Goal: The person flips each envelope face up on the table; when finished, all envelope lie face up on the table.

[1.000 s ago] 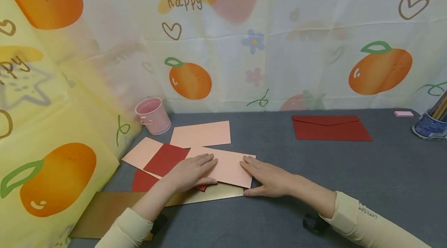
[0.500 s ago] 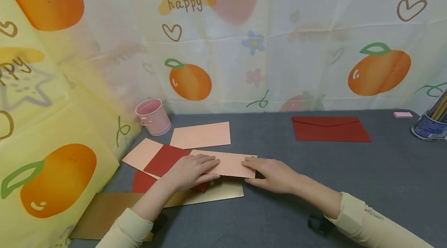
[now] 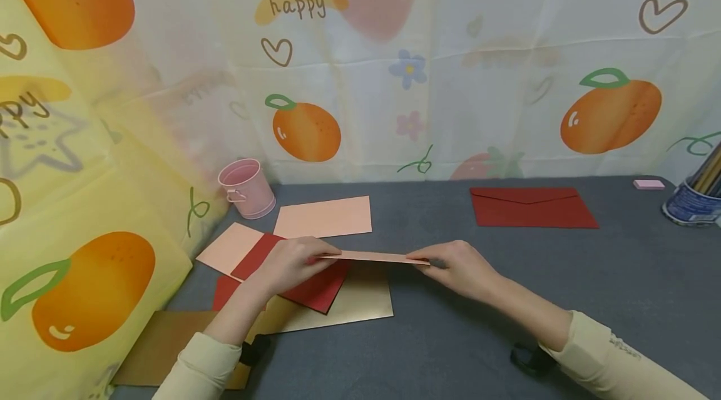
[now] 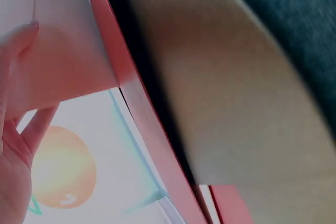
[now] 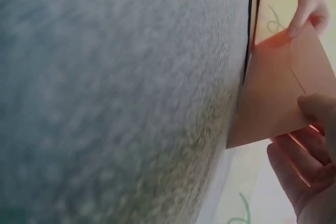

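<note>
A pale pink envelope point(image 3: 374, 256) is held up between both hands, tilted so that the head view catches it almost edge-on. At its left end my left hand point(image 3: 293, 264) pinches it between thumb and fingers; my right hand point(image 3: 464, 268) pinches the right end. The flap side of this envelope point(image 5: 278, 90) shows in the right wrist view, with a thumb on it. Below the left hand lies a red envelope point(image 3: 318, 290), partly on a gold envelope point(image 3: 368, 300). Both overlap other envelopes, partly hidden by the left arm.
Another pink envelope point(image 3: 232, 251), a red corner point(image 3: 224, 290) and a second gold envelope point(image 3: 169, 350) lie left. Behind are a pink rectangle point(image 3: 323, 216) and a pink pail point(image 3: 250, 190). A red envelope point(image 3: 532, 207), pink block point(image 3: 648, 184) and blue pencil holder point(image 3: 693, 205) stand right.
The pink envelope has been lifted off the pile and tipped from nearly flat to edge-on. Both hands have gone from lying over it to pinching its ends, the right hand moving slightly rightward.
</note>
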Tool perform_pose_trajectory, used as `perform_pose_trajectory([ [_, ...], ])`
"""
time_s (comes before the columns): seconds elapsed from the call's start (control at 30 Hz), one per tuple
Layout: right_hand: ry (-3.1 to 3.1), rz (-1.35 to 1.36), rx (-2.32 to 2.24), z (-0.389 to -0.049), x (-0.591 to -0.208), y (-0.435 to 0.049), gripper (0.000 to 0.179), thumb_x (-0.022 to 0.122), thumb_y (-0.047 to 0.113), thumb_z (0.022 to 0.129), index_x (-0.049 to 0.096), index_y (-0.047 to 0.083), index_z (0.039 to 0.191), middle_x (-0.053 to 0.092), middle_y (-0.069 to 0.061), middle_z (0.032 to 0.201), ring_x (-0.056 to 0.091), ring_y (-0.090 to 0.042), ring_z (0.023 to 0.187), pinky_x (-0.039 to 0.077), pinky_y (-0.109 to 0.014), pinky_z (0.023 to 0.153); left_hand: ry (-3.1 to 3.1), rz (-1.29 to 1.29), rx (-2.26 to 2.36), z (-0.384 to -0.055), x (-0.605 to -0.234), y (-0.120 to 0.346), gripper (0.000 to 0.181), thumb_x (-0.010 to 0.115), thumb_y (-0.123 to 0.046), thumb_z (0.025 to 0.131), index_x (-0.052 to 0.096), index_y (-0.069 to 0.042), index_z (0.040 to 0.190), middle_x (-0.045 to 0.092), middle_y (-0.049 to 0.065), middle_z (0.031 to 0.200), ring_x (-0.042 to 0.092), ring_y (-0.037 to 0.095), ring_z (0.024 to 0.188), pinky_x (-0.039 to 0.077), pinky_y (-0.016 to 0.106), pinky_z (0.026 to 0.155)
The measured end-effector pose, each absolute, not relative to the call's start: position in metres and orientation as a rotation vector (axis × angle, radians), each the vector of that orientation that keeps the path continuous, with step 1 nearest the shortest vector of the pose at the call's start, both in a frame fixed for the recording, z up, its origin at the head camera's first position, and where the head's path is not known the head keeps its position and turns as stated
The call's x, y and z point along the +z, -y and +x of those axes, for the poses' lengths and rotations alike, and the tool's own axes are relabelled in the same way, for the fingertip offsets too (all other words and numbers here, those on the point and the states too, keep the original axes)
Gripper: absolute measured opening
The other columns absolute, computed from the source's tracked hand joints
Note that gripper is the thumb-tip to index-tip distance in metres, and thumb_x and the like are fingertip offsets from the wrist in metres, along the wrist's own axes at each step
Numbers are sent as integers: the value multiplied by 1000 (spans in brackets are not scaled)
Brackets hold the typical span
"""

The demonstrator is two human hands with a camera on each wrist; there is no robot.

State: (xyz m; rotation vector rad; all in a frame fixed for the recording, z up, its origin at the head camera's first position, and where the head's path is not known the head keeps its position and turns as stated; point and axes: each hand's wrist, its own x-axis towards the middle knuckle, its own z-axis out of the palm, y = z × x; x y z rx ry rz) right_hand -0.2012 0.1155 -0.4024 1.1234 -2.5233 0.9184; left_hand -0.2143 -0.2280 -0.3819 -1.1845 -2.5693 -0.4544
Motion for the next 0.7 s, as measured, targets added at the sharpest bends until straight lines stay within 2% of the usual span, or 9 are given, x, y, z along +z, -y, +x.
perform_pose_trajectory([
  [0.17,2464,1072,992,-203,-403,-124,25,75,2,83,77,13,106,74,4,95,68,-6,82,56,-29,71,2544,-1104,-633,-215,-383,228,23,80,-9,81,77,-19,102,72,-9,94,66,7,86,54,28,73],
  [0.3,2452,1004,1037,-203,-401,-133,22,74,1,83,76,12,102,73,3,93,66,-4,78,56,-28,70,2548,-988,-879,-213,-384,222,20,79,-8,82,77,-18,99,72,-9,91,65,6,83,55,30,70],
  [0.53,2491,864,1188,-199,-395,-147,13,73,6,86,74,16,94,72,3,89,66,-3,77,56,-26,68,2487,-766,-1398,-205,-386,202,18,78,-6,83,74,-11,99,72,0,89,65,13,76,53,27,60],
  [0.7,2566,756,1253,-191,-394,-159,9,72,9,88,73,16,94,70,5,90,67,-5,75,55,-26,66,2473,-677,-1562,-199,-389,187,16,77,-6,84,72,-10,98,72,3,91,66,15,78,54,28,63],
])
